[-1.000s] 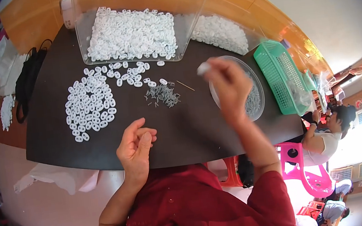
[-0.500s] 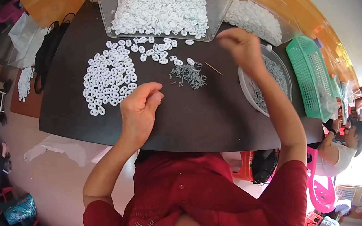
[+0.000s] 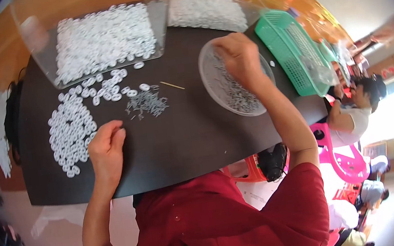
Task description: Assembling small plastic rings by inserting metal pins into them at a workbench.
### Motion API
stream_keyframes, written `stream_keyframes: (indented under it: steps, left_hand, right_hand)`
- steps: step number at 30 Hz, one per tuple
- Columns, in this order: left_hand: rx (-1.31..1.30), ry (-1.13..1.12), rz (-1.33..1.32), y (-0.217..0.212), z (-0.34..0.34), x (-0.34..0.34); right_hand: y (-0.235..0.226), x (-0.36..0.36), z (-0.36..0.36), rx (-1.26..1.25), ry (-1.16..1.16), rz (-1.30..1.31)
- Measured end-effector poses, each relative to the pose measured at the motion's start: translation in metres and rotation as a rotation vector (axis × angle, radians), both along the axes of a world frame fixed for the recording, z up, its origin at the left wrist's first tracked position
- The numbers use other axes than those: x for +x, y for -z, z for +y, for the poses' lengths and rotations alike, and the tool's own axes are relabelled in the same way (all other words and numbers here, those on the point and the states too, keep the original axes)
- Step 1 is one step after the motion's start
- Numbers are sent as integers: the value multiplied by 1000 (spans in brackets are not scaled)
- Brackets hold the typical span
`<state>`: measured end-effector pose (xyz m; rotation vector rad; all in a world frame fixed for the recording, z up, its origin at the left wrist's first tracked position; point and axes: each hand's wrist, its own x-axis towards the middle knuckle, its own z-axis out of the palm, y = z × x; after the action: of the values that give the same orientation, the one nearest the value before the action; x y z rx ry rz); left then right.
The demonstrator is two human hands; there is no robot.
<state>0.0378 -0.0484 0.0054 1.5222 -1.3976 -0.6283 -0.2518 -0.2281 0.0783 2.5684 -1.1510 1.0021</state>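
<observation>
My left hand [image 3: 106,146] rests just above the dark table with its fingers curled and thumb pressed in; whatever it may hold is hidden. Beside it spreads a single layer of small white oval pieces [image 3: 68,134], each with two holes. A small heap of grey pins [image 3: 148,103], resembling little screws, lies beyond it to the right. My right hand [image 3: 239,59] is over the far part of a round clear tub [image 3: 208,84] of more grey pins [image 3: 241,100]. Its fingers are bunched together, and I cannot make out anything between them.
A large clear bin [image 3: 162,51] full of white pieces stands at the back. Another white pile [image 3: 205,13] is to its right. A thin stick [image 3: 172,85] lies near the pins. Right of the tub sits a green basket [image 3: 292,55]; a person [image 3: 352,109] sits beyond.
The view has swung right, so the table's things sit further left. My right hand has come from beside the tub's rim to above the tub. My left hand stays curled beside the white pieces.
</observation>
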Motion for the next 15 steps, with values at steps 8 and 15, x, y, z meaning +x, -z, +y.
stream_keyframes:
  steps: [8,15]
  left_hand:
    - [12,-9,191,13,1,4]
    - [-35,2,80,20,-1,2]
  right_hand:
    - [5,-173,-10,207,688,118]
    - [61,-205,-35,177,642,388]
